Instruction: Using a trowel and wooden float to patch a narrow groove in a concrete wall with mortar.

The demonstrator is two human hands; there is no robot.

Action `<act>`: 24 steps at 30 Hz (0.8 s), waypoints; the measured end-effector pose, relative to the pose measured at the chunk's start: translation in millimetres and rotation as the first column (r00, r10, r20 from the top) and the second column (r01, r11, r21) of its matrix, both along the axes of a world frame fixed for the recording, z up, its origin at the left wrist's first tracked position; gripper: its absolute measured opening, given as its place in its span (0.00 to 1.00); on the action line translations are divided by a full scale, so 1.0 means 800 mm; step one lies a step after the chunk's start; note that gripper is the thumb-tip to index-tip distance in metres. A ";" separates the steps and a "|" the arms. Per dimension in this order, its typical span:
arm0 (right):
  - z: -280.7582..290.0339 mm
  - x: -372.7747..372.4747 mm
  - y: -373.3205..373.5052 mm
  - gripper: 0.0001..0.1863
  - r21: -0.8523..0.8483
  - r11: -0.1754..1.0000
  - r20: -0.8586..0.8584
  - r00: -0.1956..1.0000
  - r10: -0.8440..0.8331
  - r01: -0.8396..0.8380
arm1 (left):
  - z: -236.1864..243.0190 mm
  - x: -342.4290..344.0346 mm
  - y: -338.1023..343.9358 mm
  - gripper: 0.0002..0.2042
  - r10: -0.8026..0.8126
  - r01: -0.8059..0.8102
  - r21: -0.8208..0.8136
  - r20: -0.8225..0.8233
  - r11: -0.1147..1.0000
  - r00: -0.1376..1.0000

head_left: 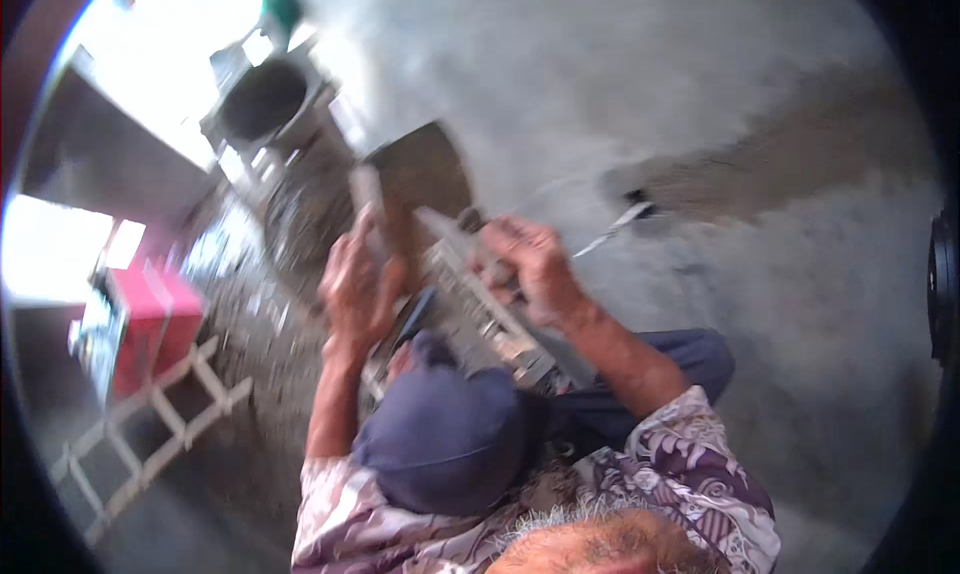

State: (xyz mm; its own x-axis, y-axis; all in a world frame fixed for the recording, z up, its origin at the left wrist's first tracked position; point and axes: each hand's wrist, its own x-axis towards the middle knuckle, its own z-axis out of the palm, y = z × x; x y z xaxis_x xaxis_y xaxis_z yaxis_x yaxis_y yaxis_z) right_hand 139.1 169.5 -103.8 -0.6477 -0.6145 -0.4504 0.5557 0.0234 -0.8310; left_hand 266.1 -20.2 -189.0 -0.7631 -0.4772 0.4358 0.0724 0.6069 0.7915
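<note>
My left hand (pixel 358 286) is closed around the lower end of a light flat bar (pixel 369 192), its fingers pointing away from me. Beyond it stands a brown sheet (pixel 420 179) with a curved far edge. My right hand (pixel 532 269) is wrapped round a brown, round-ended piece (pixel 470 219); its knob shows past the fingers, and blur hides its exact kind. Between and below both hands lies a long wooden frame (pixel 492 309) with pale strips along it, slanting toward my legs. A dark blue cap (pixel 440 434) hides part of the near end.
Grey-brown clumped material (pixel 310 209) lies left of the sheet, near a dark round container (pixel 263 99). At left are a red box (pixel 155 319) and a ladder-like wooden frame (pixel 150 444). A white strip (pixel 612 229) lies on the concrete floor (pixel 640 84), beside a brown stain (pixel 780 144).
</note>
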 end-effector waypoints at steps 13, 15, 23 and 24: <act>0.206 -0.001 0.231 0.20 -0.338 0.839 -0.593 0.596 -0.541 0.426 | 0.324 -0.261 -0.135 0.24 0.121 0.133 0.261 -0.764 0.956 0.634; 0.234 -0.006 0.257 0.19 -0.380 0.817 -0.777 0.330 -0.536 0.433 | 0.398 -0.295 -0.120 0.26 0.138 0.232 0.276 -0.868 0.933 0.477; 0.329 -0.045 0.339 0.13 -0.303 0.759 -0.732 -0.651 0.202 0.576 | 0.391 -0.312 -0.015 0.27 0.362 0.369 0.527 -0.827 0.766 0.430; 0.342 -0.050 0.335 0.14 -0.281 0.780 -0.551 -0.759 0.346 0.560 | 0.382 -0.312 -0.022 0.27 0.383 0.300 0.554 -0.793 0.776 0.473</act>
State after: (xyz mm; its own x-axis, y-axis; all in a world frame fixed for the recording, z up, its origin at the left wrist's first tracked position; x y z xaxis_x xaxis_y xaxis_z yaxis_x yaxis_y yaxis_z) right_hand 99.2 437.1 170.0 -0.0020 -0.4684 0.8835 -0.6851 0.6442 0.3400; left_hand 16.3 -38.2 116.9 -0.1433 -0.8810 0.4509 0.8719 0.1032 0.4787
